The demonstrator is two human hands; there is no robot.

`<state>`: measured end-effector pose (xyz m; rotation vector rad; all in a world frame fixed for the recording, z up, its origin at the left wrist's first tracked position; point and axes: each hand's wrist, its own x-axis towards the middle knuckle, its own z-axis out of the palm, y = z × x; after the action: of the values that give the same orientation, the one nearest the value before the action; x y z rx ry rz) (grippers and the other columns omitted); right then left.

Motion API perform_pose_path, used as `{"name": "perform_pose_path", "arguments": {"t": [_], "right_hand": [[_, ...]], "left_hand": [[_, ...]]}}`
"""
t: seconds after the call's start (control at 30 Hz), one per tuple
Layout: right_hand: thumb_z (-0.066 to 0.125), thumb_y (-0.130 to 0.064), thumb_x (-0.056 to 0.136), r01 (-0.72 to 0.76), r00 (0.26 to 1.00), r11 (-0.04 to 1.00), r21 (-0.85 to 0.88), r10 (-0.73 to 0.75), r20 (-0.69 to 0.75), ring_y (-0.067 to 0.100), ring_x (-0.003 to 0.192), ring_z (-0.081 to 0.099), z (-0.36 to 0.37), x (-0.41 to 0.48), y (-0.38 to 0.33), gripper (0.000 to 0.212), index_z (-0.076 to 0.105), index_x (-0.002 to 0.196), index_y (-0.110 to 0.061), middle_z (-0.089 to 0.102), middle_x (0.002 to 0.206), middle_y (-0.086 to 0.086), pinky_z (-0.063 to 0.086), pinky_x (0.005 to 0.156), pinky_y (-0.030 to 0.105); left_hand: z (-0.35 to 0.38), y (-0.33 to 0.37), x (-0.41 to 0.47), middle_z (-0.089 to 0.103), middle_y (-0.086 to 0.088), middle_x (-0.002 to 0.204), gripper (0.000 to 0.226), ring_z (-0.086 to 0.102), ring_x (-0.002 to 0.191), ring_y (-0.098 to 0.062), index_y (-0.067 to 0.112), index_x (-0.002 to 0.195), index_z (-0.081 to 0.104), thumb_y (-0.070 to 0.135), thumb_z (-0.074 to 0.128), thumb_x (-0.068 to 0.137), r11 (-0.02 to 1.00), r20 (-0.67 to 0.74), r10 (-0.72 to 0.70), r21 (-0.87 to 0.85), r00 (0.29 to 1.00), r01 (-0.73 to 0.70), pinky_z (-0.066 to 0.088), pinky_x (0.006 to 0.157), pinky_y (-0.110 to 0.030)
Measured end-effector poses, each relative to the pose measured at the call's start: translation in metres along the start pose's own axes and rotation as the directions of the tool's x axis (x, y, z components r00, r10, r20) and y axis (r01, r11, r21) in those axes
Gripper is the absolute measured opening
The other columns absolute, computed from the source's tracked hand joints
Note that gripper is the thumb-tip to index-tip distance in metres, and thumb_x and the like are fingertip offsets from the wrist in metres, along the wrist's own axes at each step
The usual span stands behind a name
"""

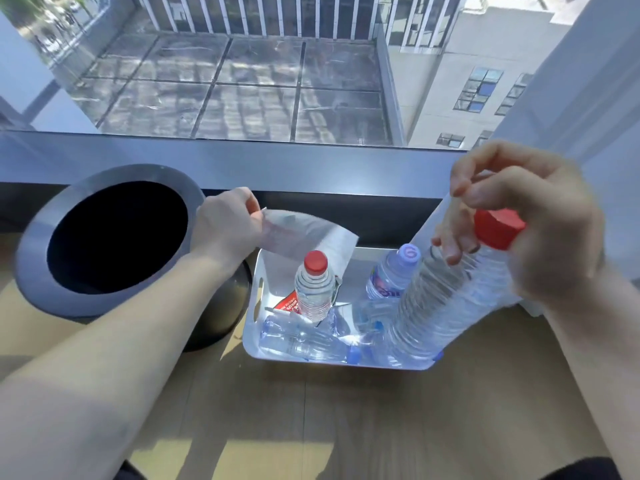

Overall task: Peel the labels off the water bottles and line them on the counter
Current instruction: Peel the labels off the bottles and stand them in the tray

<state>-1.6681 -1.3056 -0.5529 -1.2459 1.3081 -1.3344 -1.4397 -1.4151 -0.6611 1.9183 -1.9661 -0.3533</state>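
On the wooden floor [346,410] below a window ledge [242,161]: one white bin [258,299], one dark round trash can [114,237] touching its left side.

Right hand [540,223]: closed around the neck of a clear, ribbed bottle [446,299] with a red cap [497,228], held tilted above the bin's right half (no label on it).

Left hand [228,226]: fingers pinched on one end of a peeled label [311,237], pale and translucent, which arcs rightward in the air over the bin, just beside the can's rim.

Bin contents: one small upright bottle, red cap [313,289]; one upright bottle, lilac cap, label on [393,275]; several clear bottles lying flat [304,341], blue caps; one red label scrap [289,303] on the bin floor (print unreadable).
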Motion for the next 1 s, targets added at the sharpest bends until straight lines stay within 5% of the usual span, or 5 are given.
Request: {"name": "perform_pose_path", "arguments": {"t": [0.17, 0.37, 0.7, 0.87, 1.0], "right_hand": [[0.042, -0.004, 0.06, 0.026, 0.989, 1.0, 0.01, -0.024, -0.149, 0.023, 0.027, 0.04, 0.016, 0.005, 0.014, 0.02, 0.054, 0.049, -0.015, 0.039, 0.027, 0.003, 0.04, 0.042, 0.028], [0.044, -0.007, 0.06, 0.007, 0.961, 1.0, 0.018, -0.002, -0.275, 0.02, 0.027, 0.042, 0.03, 0.008, 0.028, 0.015, 0.052, 0.051, -0.014, 0.039, 0.026, -0.001, 0.041, 0.047, 0.032], [0.054, -0.029, 0.074, 0.064, 0.901, 0.989, -0.131, -0.114, -0.418, 0.007, 0.034, 0.05, 0.051, 0.023, 0.089, 0.026, 0.049, 0.05, -0.02, 0.049, 0.033, -0.006, 0.041, 0.045, 0.023], [0.044, -0.039, 0.073, 0.056, 0.861, 0.956, -0.287, -0.192, -0.471, 0.041, 0.054, 0.051, 0.064, 0.035, 0.129, 0.054, 0.048, 0.048, 0.01, 0.052, 0.047, 0.03, 0.044, 0.055, 0.042], [0.04, -0.038, 0.077, -0.025, 0.916, 0.89, -0.455, -0.161, -0.367, 0.022, 0.049, 0.037, 0.067, 0.038, 0.155, 0.043, 0.033, 0.043, -0.013, 0.037, 0.04, 0.004, 0.027, 0.052, 0.03]], "left_hand": [[0.007, -0.006, -0.013, 0.073, -0.011, 0.098, 0.018, 0.064, 0.092, -0.031, 0.011, 0.094, 0.072, 0.02, 0.058, 0.088, 0.977, 0.157, 0.126, 0.151, 0.979, -0.15, 0.046, 0.075, -0.029], [0.037, -0.011, -0.051, 0.063, -0.016, 0.117, 0.037, 0.059, 0.106, -0.03, 0.005, 0.121, 0.057, -0.002, 0.042, 0.088, 0.886, 0.729, 0.025, 0.301, 0.684, -0.352, 0.048, 0.083, -0.031], [0.018, 0.006, -0.033, 0.067, -0.004, 0.109, 0.031, 0.061, 0.095, -0.024, 0.019, 0.11, 0.064, 0.031, 0.041, 0.093, 0.855, 0.58, 0.073, 0.382, 0.811, -0.35, 0.049, 0.079, -0.034], [0.005, 0.017, -0.048, 0.058, -0.005, 0.127, 0.035, 0.058, 0.113, -0.028, 0.026, 0.123, 0.058, 0.035, 0.038, 0.096, 0.849, 0.679, 0.015, 0.379, 0.734, -0.368, 0.048, 0.092, -0.037], [0.006, -0.002, -0.06, 0.058, -0.002, 0.129, 0.037, 0.056, 0.116, -0.023, 0.026, 0.131, 0.05, 0.033, 0.04, 0.097, 0.817, 0.753, -0.062, 0.415, 0.655, -0.401, 0.046, 0.092, -0.032]]}}
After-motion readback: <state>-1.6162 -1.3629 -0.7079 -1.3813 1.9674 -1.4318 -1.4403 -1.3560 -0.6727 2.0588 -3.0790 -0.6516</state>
